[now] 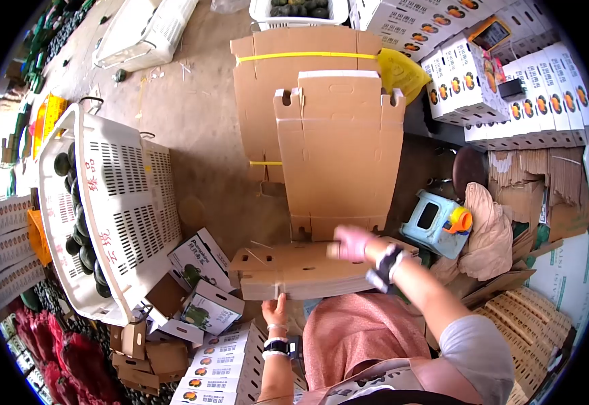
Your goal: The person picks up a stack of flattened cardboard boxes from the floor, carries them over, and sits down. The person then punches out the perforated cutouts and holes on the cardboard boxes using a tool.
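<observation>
Left hand [275,310]: at the near edge of a stack of flattened cardboard [308,268], left of its middle, one digit raised against the side. The other fingers cannot be made out, so whether it grips or merely steadies is undetermined.

Right hand [350,244]: blurred, above or at the stack's far edge; opening and contact cannot be told.

Risk, as judged: the visible support is low and to one side. An off-centre push or sweep by the right hand could turn the stack or slide its layers out of line. Fingers meeting the thin board edges at speed could be scraped.

The stack lies crosswise in front of the person's pink apron [365,327]. Just beyond its far edge is a large flattened carton [342,169]; a knock to either could disturb the other. Further out, another cardboard sheet [257,111] carries a yellow strap [308,55], a possible snag.

To the right stands a light-blue jug [433,233] beside a crumpled cloth [487,236]. To the left, printed cartons [212,309] sit near a white crate [136,175] holding dark green produce [84,219].
</observation>
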Demonstrator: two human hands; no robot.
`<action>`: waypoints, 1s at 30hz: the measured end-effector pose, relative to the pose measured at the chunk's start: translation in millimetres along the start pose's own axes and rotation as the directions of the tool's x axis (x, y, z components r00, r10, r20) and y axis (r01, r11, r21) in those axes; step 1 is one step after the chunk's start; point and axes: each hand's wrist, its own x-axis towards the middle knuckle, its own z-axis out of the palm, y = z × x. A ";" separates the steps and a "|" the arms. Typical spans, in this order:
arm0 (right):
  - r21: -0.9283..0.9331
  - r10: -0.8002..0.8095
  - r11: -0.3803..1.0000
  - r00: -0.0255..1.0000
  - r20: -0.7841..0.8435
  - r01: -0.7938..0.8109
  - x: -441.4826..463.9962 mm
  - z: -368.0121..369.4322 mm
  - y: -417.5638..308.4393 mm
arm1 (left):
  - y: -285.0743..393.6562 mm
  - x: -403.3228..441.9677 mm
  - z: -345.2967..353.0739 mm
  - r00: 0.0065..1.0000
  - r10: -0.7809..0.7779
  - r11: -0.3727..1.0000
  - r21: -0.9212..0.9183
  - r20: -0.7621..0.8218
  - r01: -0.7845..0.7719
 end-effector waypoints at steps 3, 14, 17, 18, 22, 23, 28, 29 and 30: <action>-0.037 -0.008 0.999 0.789 -0.615 -0.019 83.5 -79.8 47.8 | -3.7 -13.2 0.5 1.000 -0.014 0.987 -0.160 0.009 0.015; -0.259 0.210 0.845 0.735 -0.644 -0.469 157.2 -190.7 86.3 | -8.0 -33.0 -17.0 0.993 -0.116 0.979 -0.172 -0.009 0.112; -0.327 0.228 0.821 0.794 -0.563 -0.468 158.3 -191.0 85.5 | -0.7 -31.1 -9.8 0.999 -0.031 0.977 -0.211 -0.021 0.026; -0.352 0.245 0.808 0.812 -0.530 -0.473 156.1 -191.5 81.9 | 1.1 -29.5 -9.6 1.000 -0.007 0.979 -0.205 -0.019 0.003; -0.367 0.228 0.828 0.853 -0.470 -0.424 140.2 -185.0 64.7 | -8.4 -23.5 -19.7 0.995 -0.093 0.984 -0.150 0.037 0.098; -0.354 0.217 0.842 0.857 -0.468 -0.406 135.7 -183.2 62.5 | -9.5 -19.6 -22.5 0.993 -0.108 0.985 -0.133 0.043 0.113; -0.225 0.251 0.898 0.860 -0.443 -0.378 95.7 -164.6 49.0 | 20.4 6.4 -27.7 0.982 -0.164 0.983 0.101 0.092 0.155; -0.188 0.251 0.912 0.860 -0.445 -0.363 76.9 -156.3 44.2 | 31.9 6.0 -19.8 0.989 -0.131 0.988 0.095 0.072 0.124; -0.157 0.246 0.925 0.859 -0.449 -0.347 58.2 -144.0 38.7 | 40.3 5.9 -13.4 0.994 -0.099 0.992 0.082 0.052 0.095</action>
